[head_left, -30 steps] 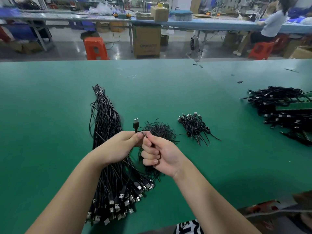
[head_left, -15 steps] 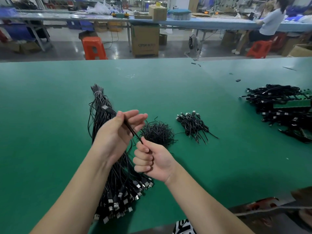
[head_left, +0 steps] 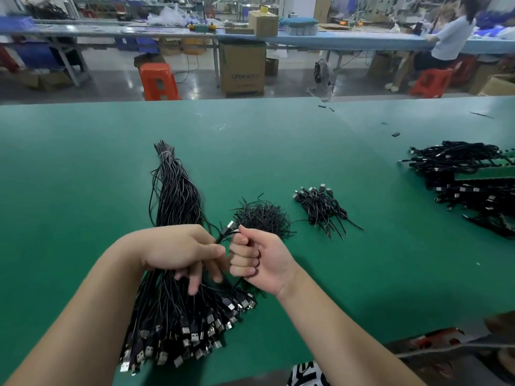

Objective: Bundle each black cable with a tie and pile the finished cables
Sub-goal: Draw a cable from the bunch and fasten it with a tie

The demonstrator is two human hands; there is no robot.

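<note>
The right hand (head_left: 259,260) is curled into a fist around a thin black cable (head_left: 227,232), whose metal-tipped USB plug sticks up just beyond the knuckles. The left hand (head_left: 181,250) sits just beside it, palm down, its fingers bent downward among the strands; they are blurred, so it is unclear whether they pinch the same cable. Both hands hover above a long sheaf of loose black cables (head_left: 178,201), glossy and thin, bound near its far tip by a pale band and fanning at the near end into a cluster of rectangular silver plugs.

Beyond the hands lies a wiry tangle of short black ties (head_left: 262,217), and to its right a small pile of finished cables (head_left: 323,208) folded into compact bundles. A larger dark heap of cables (head_left: 468,182) rests at the right edge.

The bench (head_left: 83,168) is covered in smooth matte green. Across the aisle stand an orange plastic stool (head_left: 158,82), a cardboard box (head_left: 242,69) with faint unreadable print, and a second long worktable where a seated person (head_left: 448,37) works.
</note>
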